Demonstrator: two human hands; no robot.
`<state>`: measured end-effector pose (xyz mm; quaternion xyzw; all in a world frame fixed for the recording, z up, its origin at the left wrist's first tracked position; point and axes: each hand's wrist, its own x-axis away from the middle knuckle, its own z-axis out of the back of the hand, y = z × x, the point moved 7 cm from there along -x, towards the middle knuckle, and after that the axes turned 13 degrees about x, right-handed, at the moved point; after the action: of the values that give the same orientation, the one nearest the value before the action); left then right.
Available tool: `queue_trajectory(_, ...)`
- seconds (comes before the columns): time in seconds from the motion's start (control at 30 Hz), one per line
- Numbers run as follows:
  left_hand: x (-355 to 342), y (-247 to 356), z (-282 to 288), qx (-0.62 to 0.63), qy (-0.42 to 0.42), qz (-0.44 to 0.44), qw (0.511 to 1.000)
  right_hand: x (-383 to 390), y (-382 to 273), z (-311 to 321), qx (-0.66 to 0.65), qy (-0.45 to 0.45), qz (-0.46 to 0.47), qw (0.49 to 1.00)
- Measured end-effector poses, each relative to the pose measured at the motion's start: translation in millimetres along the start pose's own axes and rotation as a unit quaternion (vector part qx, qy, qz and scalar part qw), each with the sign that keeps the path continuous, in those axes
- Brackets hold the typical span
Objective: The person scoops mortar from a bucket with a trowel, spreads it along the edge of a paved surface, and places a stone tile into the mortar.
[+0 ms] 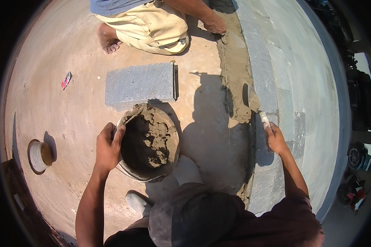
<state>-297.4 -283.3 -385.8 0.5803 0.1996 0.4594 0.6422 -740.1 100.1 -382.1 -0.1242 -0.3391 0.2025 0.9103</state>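
My left hand [108,147] is closed on the left rim of a round bucket [175,142], thumb over the edge. Wet grey mortar [157,142] clings to the bucket's inside and heaps up at its far rim. In my right hand [277,139] is the pale handle of a trowel [253,99]. Its blade rests at or just over the near end of a mortar bed [237,68], beside the laid grey stone slabs [282,61]. A thin string [224,70] runs along the bed. My feet show partly, close to the bucket.
A stack of grey slabs [140,82] lies beyond the bucket. Farther off, a person in pale trousers [148,26] kneels, one hand [215,23] at the mortar bed. At left stand a small round container [40,157] and a red wrapper [66,80]. Vehicles [354,158] line the far right.
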Motion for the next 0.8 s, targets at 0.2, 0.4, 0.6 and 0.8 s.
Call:
queue_trajectory(0.2, -1.0, -5.7, 9.7, -0.021, 0.01, -0.013, 1.0, -111.1, -37.8, 2.5, 0.027, -0.053, 0.017, 0.998)
queue_trajectory(0.4, 1.1, -27.9, 18.4, 0.01, 0.014, -0.015, 1.0, -81.7, 14.6, -19.3, 0.283, 0.05, 0.214, 0.934)
queue_trajectory(0.6, -0.3, -33.4, 26.3, 0.059, 0.004, 0.04, 0.997, 0.5, -9.0, -1.5, 0.105, -0.057, -0.033, 0.992)
queue_trajectory(0.8, -27.8, -26.8, 6.9, 0.111, -0.078, 0.092, 0.986, -107.9, -7.2, 20.5, 0.136, 0.077, 0.007, 0.988)
